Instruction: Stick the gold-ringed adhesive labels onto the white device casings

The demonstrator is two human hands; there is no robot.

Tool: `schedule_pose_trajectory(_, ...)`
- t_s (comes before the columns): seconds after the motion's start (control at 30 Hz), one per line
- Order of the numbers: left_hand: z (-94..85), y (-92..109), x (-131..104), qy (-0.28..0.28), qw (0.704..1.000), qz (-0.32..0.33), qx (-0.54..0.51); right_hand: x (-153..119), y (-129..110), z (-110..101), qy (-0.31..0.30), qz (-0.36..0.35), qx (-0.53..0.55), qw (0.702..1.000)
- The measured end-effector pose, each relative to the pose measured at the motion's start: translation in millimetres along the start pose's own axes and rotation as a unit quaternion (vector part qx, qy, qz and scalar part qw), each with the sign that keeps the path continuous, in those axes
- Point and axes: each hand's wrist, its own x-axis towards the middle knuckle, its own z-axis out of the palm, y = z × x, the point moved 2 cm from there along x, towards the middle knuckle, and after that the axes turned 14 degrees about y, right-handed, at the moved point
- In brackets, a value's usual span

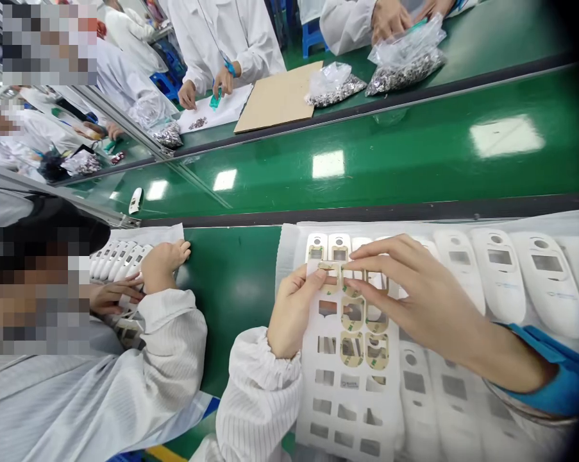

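Observation:
My left hand [293, 308] grips the upper left edge of a white backing sheet [337, 391] with rows of rectangular cut-outs. Several tan adhesive frames with green marks [351, 346] remain on its upper part. Over the sheet's top right, my right hand [414, 295] has its thumb and fingers around the upper frames; whether a piece is between the fingertips is hard to make out. White oval device covers [501, 276] with small windows lie in rows behind and to the right of the sheet, some beneath it.
At the left, a co-worker's hands [116, 292] are over similar white covers. Across the green conveyor [390, 154], other people handle small parts near a cardboard piece [277, 96] and bags of metal parts [404, 67]. One white cover [135, 200] lies on the conveyor.

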Motion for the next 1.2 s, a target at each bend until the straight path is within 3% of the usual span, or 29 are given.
schedule_pose_trajectory(0.13,2.6,5.4,-9.3,0.006,1.000,0.026,0.011,-3.8,-9.2,4.7,0.025,-0.002,-0.022,0.999)
schedule_pose_trajectory(0.33,6.3,7.8,-19.1,0.047,0.979,0.168,0.107,-2.8,-21.9,-0.3,0.076,0.040,-0.012,0.996)
schedule_pose_trajectory(0.53,9.7,5.0,-27.3,0.064,0.962,0.230,0.135,-4.3,-28.6,-0.2,0.066,0.100,0.010,0.993)
schedule_pose_trajectory(0.7,13.4,2.0,-26.6,0.140,0.960,0.210,0.120,-6.8,-35.5,1.1,0.115,-0.013,-0.066,0.991)
schedule_pose_trajectory(0.8,16.3,1.1,-23.9,0.154,0.963,0.197,0.098,-8.4,-37.8,2.3,0.119,-0.052,-0.094,0.987)
schedule_pose_trajectory(1.07,11.6,6.7,-7.6,0.034,0.989,0.082,0.119,-19.5,-29.8,6.9,0.102,-0.179,-0.139,0.969)
schedule_pose_trajectory(1.2,4.2,2.7,-0.2,-0.015,0.988,0.025,0.151,-37.6,-35.8,4.7,0.061,-0.215,-0.060,0.973)
